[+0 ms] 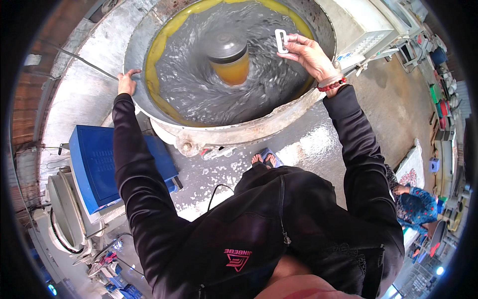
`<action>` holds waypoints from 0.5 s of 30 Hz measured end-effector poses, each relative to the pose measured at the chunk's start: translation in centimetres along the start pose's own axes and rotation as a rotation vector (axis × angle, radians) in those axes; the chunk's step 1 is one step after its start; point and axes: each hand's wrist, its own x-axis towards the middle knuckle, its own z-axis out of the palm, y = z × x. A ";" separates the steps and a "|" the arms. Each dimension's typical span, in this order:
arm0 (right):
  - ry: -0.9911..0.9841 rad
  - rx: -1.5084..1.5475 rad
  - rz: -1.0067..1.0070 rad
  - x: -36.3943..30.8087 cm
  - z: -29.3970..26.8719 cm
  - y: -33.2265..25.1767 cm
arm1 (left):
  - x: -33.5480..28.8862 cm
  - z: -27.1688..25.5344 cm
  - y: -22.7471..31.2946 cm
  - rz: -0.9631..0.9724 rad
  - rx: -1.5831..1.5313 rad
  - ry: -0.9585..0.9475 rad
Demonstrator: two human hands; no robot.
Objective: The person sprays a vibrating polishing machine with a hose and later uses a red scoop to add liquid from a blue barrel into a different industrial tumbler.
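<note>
Churning grey contents, blurred by motion, fill a large round tub (318,25) with a yellow inner lining (155,82). From its middle rises a column (229,60), amber below and black on top. My right hand (307,52) is over the tub's right side, pinching a white oblong ring (281,41) with a long slot between thumb and fingers. At the tub's left edge, my left hand (126,82) rests on the rim, thumb and forefinger stretched out, the other fingers partly hidden. It holds nothing that I can see.
A blue metal cabinet (99,164) stands left of the tub, with a pale container (64,214) beyond it. A pale box-shaped machine (358,30) adjoins the tub's right. Another person (416,204) sits at far right beside a light surface with small reddish pieces.
</note>
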 end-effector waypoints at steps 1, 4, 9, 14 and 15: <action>-0.024 0.028 0.002 0.0 -0.5 0.2 | 0.0 -0.1 0.1 0.004 0.003 0.004; -0.099 0.296 0.147 -0.4 -0.9 0.0 | -0.1 0.0 -0.1 -0.009 -0.006 0.003; -0.047 0.600 0.125 -0.9 -2.0 0.3 | 0.2 0.2 -0.8 0.019 0.021 -0.012; -0.123 0.677 0.202 -0.9 -3.1 0.3 | -0.1 0.4 -0.5 0.025 -0.009 -0.003; -0.123 0.678 0.201 -0.8 -3.2 0.4 | 0.0 0.3 -0.7 0.026 0.008 -0.004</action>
